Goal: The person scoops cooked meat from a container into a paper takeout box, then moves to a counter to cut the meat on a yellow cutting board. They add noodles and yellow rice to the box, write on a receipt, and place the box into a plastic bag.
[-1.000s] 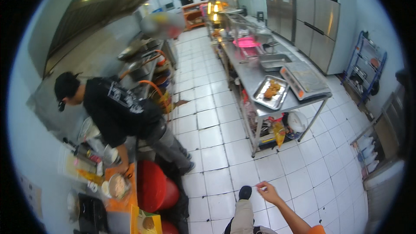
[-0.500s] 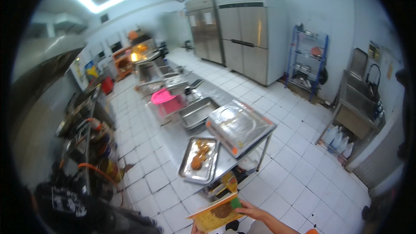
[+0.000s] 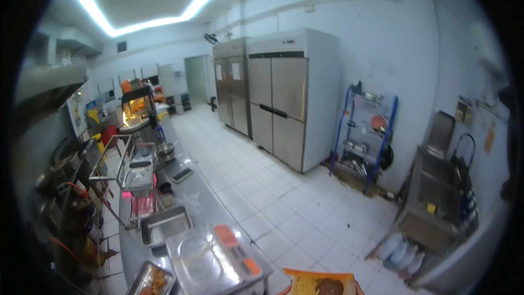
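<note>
At the bottom edge of the head view is an open food box (image 3: 316,271) with an orange rim. Yellow noodle-like or rice-like food (image 3: 304,285) fills its left part, and a round brown patty or sauce portion (image 3: 331,287) sits on the right. Fingers of my right hand (image 3: 358,289) are closed on the box's right side. Only a sliver of my left hand (image 3: 285,290) shows, at the box's left edge; the picture's border cuts off the rest. Left of the box, a steel tray (image 3: 146,267) holds golden-brown fried pieces (image 3: 158,282).
A flat steel-topped appliance with orange panels (image 3: 207,259) stands on the long steel table, near a deep steel pan (image 3: 166,224) and a phone (image 3: 183,175). Steel refrigerators (image 3: 278,98), a blue-framed rack (image 3: 363,136) and a sink (image 3: 431,191) line the right side. Cooking equipment runs along the left.
My view has lifted and swung to the right, so the table and fried pieces now sit lower left. The food box stays in my hands, now lower in view.
</note>
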`<state>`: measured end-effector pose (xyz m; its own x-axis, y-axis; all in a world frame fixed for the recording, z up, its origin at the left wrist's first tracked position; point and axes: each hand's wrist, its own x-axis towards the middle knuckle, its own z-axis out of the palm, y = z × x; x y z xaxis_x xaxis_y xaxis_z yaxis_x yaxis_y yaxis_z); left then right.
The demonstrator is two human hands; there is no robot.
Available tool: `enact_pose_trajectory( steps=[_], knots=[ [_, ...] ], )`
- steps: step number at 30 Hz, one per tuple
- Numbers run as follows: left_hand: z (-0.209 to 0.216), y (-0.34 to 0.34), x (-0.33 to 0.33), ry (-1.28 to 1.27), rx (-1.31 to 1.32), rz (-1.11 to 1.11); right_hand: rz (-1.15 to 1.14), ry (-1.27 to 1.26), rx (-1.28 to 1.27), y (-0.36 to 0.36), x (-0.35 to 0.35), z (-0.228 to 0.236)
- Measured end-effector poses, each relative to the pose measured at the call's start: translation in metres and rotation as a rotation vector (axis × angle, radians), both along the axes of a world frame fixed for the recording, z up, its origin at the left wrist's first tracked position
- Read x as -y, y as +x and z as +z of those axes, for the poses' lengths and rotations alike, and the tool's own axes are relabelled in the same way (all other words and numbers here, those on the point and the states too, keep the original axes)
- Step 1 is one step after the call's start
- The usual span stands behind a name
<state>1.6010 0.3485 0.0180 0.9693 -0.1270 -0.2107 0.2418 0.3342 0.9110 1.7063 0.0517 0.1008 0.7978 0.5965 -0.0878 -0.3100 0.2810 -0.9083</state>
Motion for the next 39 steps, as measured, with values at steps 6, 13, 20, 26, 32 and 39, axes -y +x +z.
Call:
enact_pose_trajectory(
  steps=[6, 13, 20, 26, 32, 39],
  knots=[
    [0.066, 0.104, -0.01, 0.07, -0.187, 0.192, 0.277, 0.202, -0.206, 0.187, -0.038, -0.004],
    [0.131, 0.21, -0.121, 0.091, 0.021, 0.894, 0.458, 0.466, -0.6, 0.366, -0.184, -0.068],
    [0.165, 0.359, -0.254, 0.133, 0.095, 1.534, 0.363, 0.363, -0.46, 0.55, -0.303, -0.023],
    [0.194, 0.476, -0.356, 0.267, 0.266, 1.516, 0.302, 0.295, -0.396, 0.674, -0.405, -0.008],
    [0.202, 0.603, -0.479, 0.143, 0.361, 1.549, 0.333, 0.252, -0.354, 0.809, -0.543, -0.015],
    [0.228, 0.705, -0.626, 0.275, 0.267, 1.795, 0.534, 0.21, -0.308, 0.944, -0.766, 0.017]
  ],
)
